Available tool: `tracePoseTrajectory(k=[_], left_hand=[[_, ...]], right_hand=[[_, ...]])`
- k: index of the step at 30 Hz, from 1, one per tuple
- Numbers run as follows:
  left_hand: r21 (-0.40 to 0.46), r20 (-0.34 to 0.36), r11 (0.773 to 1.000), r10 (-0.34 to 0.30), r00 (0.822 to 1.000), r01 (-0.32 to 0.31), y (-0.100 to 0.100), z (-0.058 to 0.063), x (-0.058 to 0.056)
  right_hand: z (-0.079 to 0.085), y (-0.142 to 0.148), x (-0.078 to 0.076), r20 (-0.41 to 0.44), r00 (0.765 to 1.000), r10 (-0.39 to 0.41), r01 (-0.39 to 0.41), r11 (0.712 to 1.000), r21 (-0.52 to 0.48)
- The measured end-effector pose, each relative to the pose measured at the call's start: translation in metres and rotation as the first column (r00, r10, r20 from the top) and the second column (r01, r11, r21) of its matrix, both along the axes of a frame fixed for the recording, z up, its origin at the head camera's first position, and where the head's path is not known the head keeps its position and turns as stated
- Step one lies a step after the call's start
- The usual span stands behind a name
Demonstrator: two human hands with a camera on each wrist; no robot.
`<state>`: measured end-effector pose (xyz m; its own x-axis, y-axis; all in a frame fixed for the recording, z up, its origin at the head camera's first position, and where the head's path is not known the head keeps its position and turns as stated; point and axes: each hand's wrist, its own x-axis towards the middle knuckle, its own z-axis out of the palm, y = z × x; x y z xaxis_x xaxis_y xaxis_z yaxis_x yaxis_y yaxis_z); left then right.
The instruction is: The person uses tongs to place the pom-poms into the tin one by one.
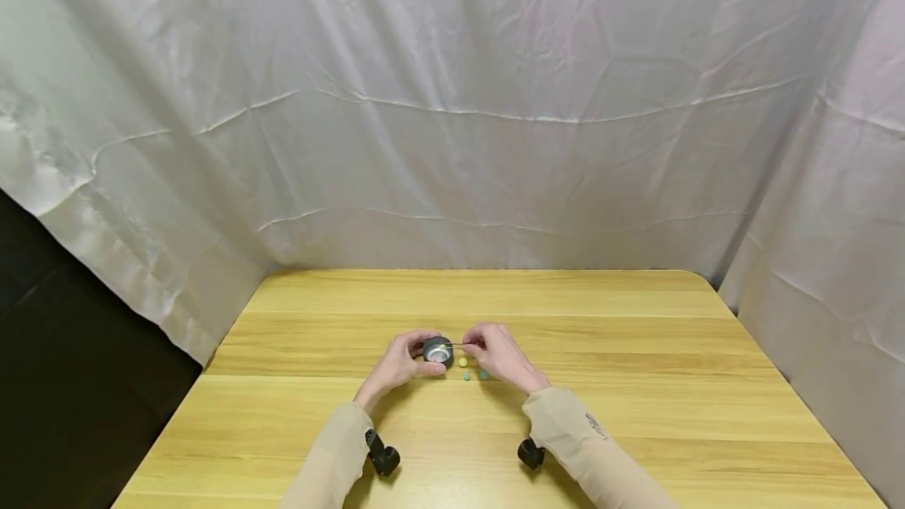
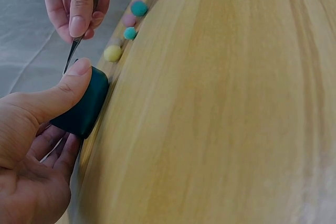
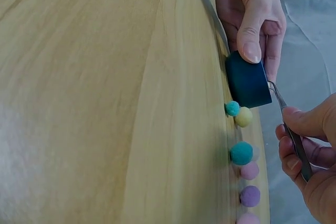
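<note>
A small round bowl (image 1: 438,355), dark outside and silvery inside, stands on the table. My left hand (image 1: 399,365) holds it by the side, thumb on the near edge and fingers on the far one. From the right, my right hand (image 1: 498,353) pinches a pair of metal tweezers (image 3: 296,148), bent at the tip. Their tip reaches over the bowl's rim, where a small yellow spot shows in the head view. Just right of the bowl lie a yellow pom-pom (image 2: 112,53) and a small teal pom-pom (image 3: 232,108). The bowl's inside is hidden in both wrist views.
Beyond them sit a larger teal pom-pom (image 3: 241,153), a pink pom-pom (image 3: 249,170) and a purple pom-pom (image 3: 250,196), partly under my right hand in the head view. The wooden table (image 1: 601,320) ends at a grey curtain (image 1: 495,163) behind and at the sides.
</note>
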<state>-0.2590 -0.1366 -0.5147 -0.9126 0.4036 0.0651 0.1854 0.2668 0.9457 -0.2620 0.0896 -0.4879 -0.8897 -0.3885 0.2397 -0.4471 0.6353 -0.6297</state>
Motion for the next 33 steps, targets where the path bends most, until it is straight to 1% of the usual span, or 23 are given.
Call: tracePoseTrajectory(k=[8, 11, 16, 20, 23, 27, 30, 33], left_hand=[[-0.003, -0.003, 1.000, 0.001, 1.000, -0.001, 0.000, 0.001, 0.000], [-0.005, -0.005, 1.000, 0.001, 1.000, -0.001, 0.000, 0.001, 0.000], [-0.006, -0.010, 1.000, 0.002, 1.000, -0.002, 0.000, 0.001, 0.001], [-0.010, -0.010, 1.000, 0.005, 1.000, -0.005, 0.000, 0.001, 0.001], [-0.014, -0.010, 1.000, 0.008, 1.000, -0.009, 0.000, 0.001, 0.001], [-0.016, -0.008, 1.000, 0.004, 1.000, -0.004, 0.000, 0.000, 0.000], [-0.014, -0.007, 1.000, -0.001, 1.000, 0.001, 0.000, 0.000, 0.000], [-0.012, -0.012, 1.000, -0.005, 1.000, 0.004, 0.000, -0.001, 0.000]], right_hand=[[-0.003, 0.001, -0.001, 0.020, 1.000, 0.007, -0.007, 1.000, -0.016], [-0.003, 0.002, -0.001, 0.039, 0.999, 0.008, -0.007, 1.000, -0.029], [-0.001, 0.007, 0.002, 0.088, 0.996, -0.002, 0.007, 0.998, -0.058], [0.001, 0.014, 0.004, 0.144, 0.989, 0.013, 0.003, 0.994, -0.112], [0.001, 0.023, 0.006, 0.176, 0.984, 0.031, -0.004, 0.989, -0.151], [-0.001, 0.042, 0.010, 0.193, 0.981, 0.035, -0.002, 0.985, -0.170], [-0.002, 0.061, 0.013, 0.180, 0.983, 0.032, -0.003, 0.987, -0.159], [-0.004, 0.081, 0.016, 0.144, 0.989, 0.037, -0.016, 0.990, -0.143]])
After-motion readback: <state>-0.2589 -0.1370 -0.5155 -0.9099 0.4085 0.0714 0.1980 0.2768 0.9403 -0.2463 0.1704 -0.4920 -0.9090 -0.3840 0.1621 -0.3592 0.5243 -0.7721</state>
